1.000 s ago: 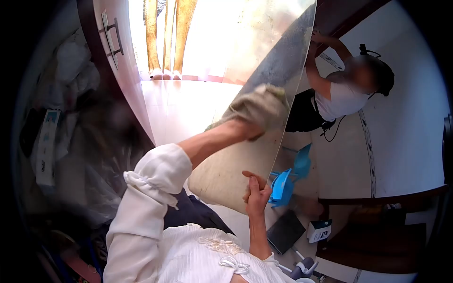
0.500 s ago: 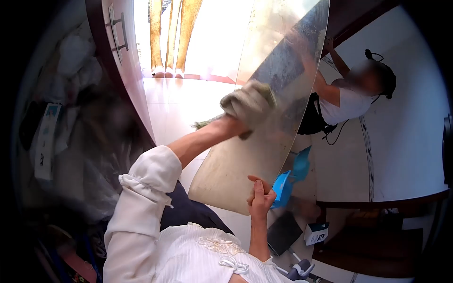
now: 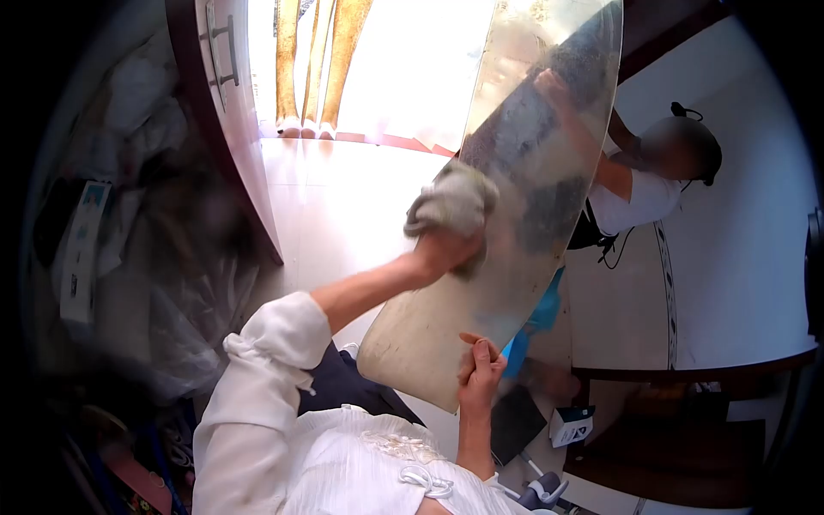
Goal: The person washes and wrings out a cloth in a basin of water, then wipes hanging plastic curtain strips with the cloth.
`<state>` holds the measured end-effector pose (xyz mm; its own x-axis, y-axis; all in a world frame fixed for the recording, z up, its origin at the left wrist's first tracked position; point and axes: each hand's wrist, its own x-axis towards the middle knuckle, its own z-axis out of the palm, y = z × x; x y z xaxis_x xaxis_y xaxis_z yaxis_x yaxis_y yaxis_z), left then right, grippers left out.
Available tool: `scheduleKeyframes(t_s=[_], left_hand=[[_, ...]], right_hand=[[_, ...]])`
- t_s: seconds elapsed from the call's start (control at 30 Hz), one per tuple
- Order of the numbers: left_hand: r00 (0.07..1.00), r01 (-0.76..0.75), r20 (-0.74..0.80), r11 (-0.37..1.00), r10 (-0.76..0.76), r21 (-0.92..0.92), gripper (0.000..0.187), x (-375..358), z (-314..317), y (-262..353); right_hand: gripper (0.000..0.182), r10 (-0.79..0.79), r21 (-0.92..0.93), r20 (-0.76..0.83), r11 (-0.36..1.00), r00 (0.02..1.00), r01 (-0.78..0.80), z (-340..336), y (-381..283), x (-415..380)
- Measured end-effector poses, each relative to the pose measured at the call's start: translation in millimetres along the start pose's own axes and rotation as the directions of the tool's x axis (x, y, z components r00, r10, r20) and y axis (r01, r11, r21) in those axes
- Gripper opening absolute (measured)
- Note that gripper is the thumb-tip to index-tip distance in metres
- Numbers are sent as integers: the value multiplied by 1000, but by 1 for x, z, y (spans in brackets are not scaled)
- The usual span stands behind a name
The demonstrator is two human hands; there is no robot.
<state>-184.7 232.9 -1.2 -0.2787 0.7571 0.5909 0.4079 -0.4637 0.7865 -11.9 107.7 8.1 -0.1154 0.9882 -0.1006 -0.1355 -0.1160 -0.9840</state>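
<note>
A greyish-green cloth (image 3: 452,203), blurred by motion, is bunched in my left hand (image 3: 448,251) against a large curved sheet (image 3: 421,335). The sheet is see-through and smudged in its upper part and looks beige lower down. Its near end reaches toward my white top. My right hand (image 3: 481,371) is closed round the sheet's lower right edge, with the thumb toward me. Beyond the upper right edge, another person (image 3: 635,189) in a white top reaches toward the sheet, and one of their hands shows through it.
A door (image 3: 227,129) with a metal handle stands at the left, beside plastic bags (image 3: 184,318) and a long box (image 3: 81,249). Wooden legs (image 3: 313,69) stand at the top. Blue plastic (image 3: 544,311), a small box (image 3: 572,426) and dark wooden furniture (image 3: 678,446) are at the right.
The upper part of the sheet has shifted right and its near end slightly down. My left hand has moved a little right and down with the cloth; my right hand is slightly lower.
</note>
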Motion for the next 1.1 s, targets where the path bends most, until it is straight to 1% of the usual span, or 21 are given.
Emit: scheduleKeyframes(t_s=[0.03, 0.1, 0.17, 0.2, 0.3, 0.4, 0.5, 0.57, 0.63, 0.67, 0.7, 0.73, 0.8, 0.83, 0.87, 0.9, 0.93, 0.97, 1.0, 1.03, 1.1], left_hand=[[984, 165, -70, 986, -162, 36, 22, 32, 0, 9], [999, 36, -26, 944, -29, 329, 24, 37, 15, -17], [1000, -4, -10, 992, 5, 129, 24, -14, 27, -22], [999, -15, 51, 981, 5, 192, 27, -53, 25, -22], [894, 137, 427, 990, -135, 27, 35, -130, 7, -19], [931, 25, 354, 984, -88, 178, 33, -104, -19, -3], [973, -170, 170, 984, 158, 55, 22, -46, -29, -18], [972, 105, 220, 988, -77, -116, 19, 6, -44, 23], [959, -226, 148, 966, 243, -126, 32, 15, -36, 42], [869, -469, 161, 882, 468, -32, 38, 31, -51, 43], [864, -411, 253, 900, 436, -148, 42, 25, -57, 53], [794, -515, 332, 853, 509, -77, 42, 25, -58, 36], [688, -657, 469, 750, 554, 77, 35, 47, -62, 3], [738, -635, 435, 749, 516, 189, 31, 68, -63, -7], [740, -672, 355, 614, 571, 414, 29, 98, -46, -41], [764, -644, 289, 651, 577, 403, 28, 172, -23, -38], [788, -607, 291, 606, 542, 515, 34, 217, -29, -46], [859, -501, 257, 629, 442, 594, 41, 256, -37, -51], [942, -334, 226, 640, 247, 692, 42, 288, -45, -53], [979, -198, 95, 764, 178, 614, 37, 312, -46, -60], [964, -257, 73, 818, 256, 515, 37, 331, -40, -73]], right_hand=[[32, -4, 2, 31, 1000, 1000, 4, 2, -2, -5], [31, -27, -4, 23, 1000, 999, 27, 4, -8, -2], [30, -49, 2, -68, 999, 997, 49, 7, -17, 8], [28, -30, 56, -84, 998, 996, 34, 8, -16, 13], [28, -90, 1, -123, 996, 988, 90, -9, 1, 29], [30, -26, -56, -6, 998, 1000, 26, -4, -7, 30], [31, -16, -61, 61, 998, 998, 20, 11, -3, 31], [31, 31, -74, 73, 997, 997, -26, 16, -7, 30], [28, 8, -52, 70, 999, 998, -5, 18, -2, 34], [27, -13, -84, 72, 996, 997, 19, 34, -4, 44], [26, -47, -113, 77, 992, 996, 56, 37, 2, 42], [23, 7, -209, -1, 978, 1000, -7, 42, 6, 37], [24, 8, -199, 10, 980, 1000, -6, 55, 7, 35], [24, 21, -198, 24, 980, 999, -16, 60, 5, 36], [27, 40, -157, 29, 987, 999, -35, 68, 1, 35], [29, 35, -150, 40, 988, 999, -28, 60, -40, 59], [29, 60, -156, 50, 986, 997, -51, 63, -46, 62], [30, 78, -162, 63, 984, 995, -67, 66, -50, 62], [31, 77, -158, 74, 985, 994, -64, 69, -52, 62], [32, 75, -130, 81, 989, 994, -64, 71, -48, 62], [32, 98, -38, 108, 995, 989, -94, 78, -41, 70]])
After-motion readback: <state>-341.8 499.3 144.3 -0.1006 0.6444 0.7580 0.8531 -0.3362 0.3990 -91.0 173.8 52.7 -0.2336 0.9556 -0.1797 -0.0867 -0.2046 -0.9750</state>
